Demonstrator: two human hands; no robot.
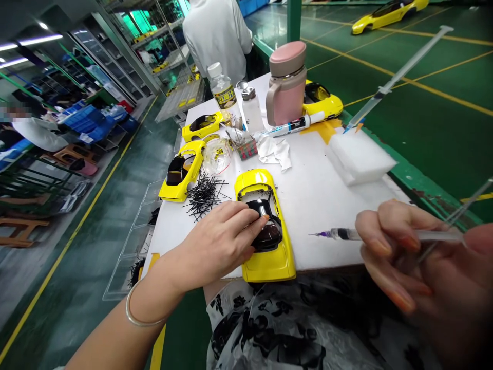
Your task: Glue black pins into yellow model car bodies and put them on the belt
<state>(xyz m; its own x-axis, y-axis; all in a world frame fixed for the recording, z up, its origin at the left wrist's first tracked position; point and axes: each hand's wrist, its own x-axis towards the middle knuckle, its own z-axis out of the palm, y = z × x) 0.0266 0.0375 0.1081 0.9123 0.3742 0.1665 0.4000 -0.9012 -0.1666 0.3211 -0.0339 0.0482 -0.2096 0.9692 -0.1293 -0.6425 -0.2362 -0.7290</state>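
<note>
My left hand (225,236) lies over the left side of a yellow model car body (269,267), its fingers bent onto the dark window part (265,234). The car rests on the white tabletop near the front edge. To the right, my right hand (416,257) is closed round a syringe (346,234) with dark contents and a purple needle tip pointing left toward the car. A thin metal tool, perhaps tweezers (468,205), also passes through that hand; its far end is out of view. The needle tip is apart from the car.
Black thin sticks (206,194) lie left of the car, near more yellow car bodies (183,172). Behind are a plastic bottle (224,92), a pink mug (287,85) and a marker (290,126). A second syringe (396,77) stands in white foam (362,156). A person (215,36) stands beyond.
</note>
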